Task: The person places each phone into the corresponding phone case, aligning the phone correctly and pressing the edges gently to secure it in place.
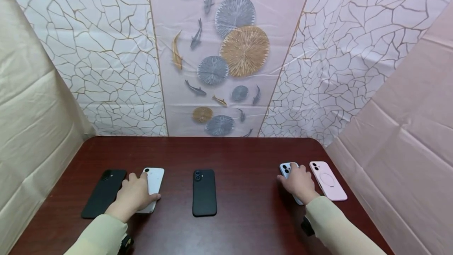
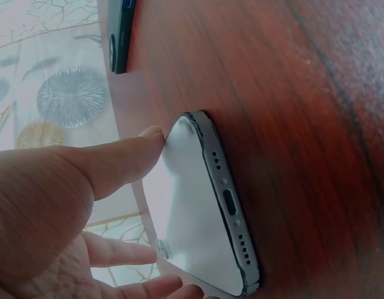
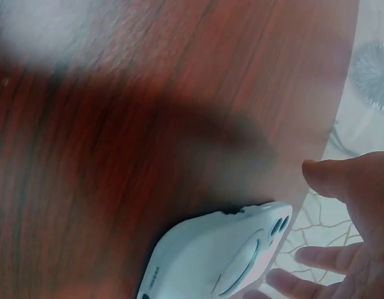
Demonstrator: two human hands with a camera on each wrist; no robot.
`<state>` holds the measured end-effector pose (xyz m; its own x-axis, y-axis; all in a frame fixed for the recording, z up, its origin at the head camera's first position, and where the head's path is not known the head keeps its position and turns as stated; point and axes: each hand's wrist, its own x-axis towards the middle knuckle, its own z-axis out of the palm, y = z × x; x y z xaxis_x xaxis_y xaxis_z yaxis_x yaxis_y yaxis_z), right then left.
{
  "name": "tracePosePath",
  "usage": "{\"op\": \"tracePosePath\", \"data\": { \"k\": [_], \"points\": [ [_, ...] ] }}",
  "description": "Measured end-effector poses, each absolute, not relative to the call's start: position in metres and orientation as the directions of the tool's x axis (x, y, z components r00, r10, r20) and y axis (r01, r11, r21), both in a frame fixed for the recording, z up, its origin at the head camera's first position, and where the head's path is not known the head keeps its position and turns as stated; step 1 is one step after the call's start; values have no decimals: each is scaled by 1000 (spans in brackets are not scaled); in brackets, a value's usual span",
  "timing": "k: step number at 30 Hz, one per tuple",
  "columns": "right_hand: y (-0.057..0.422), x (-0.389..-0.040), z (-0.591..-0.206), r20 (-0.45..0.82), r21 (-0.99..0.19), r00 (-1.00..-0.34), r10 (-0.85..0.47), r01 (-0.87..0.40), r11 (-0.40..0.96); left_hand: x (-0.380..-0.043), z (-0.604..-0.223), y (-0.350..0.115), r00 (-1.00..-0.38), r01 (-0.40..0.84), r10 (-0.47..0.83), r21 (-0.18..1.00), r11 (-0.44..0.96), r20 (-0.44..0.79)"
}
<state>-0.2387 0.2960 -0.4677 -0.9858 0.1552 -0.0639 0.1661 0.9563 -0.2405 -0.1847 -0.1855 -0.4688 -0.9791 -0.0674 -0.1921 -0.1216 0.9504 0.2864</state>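
My left hand (image 1: 132, 194) reaches over a white phone (image 1: 155, 180) lying back up on the table. In the left wrist view, the thumb is at one long edge of this white phone (image 2: 192, 205), with the other fingers extended near the opposite side. Whether the thumb touches it I cannot tell. Over at the right, my right hand (image 1: 300, 183) hovers above a light blue phone (image 1: 284, 168) and covers much of it. The right wrist view shows spread fingers apart from the pale phone (image 3: 204, 255), which has a ring on its back.
A pink phone (image 1: 332, 188) with a ring lies right of the right hand. One black phone (image 1: 204, 198) is at mid-table, another dark phone (image 1: 102, 196) left of the left hand. Patterned cloth (image 1: 191, 101) hangs behind the red-brown table (image 1: 244, 168).
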Motion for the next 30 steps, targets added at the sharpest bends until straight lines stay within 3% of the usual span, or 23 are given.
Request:
{"op": "tracePosePath", "data": {
  "k": [14, 20, 30],
  "points": [
    [309, -240, -467, -148, -209, -969, 197, 225, 952, -188, -465, -188, -960, -113, -37, 266, 957, -276],
    [318, -246, -465, -144, -185, -976, 165, 190, 964, -193, -468, -194, -955, -111, -28, 266, 958, -296],
    [327, -252, -461, -225, -220, -958, 178, 228, 948, -198, -472, -202, -937, -160, -55, 285, 945, -344]
  ]
}}
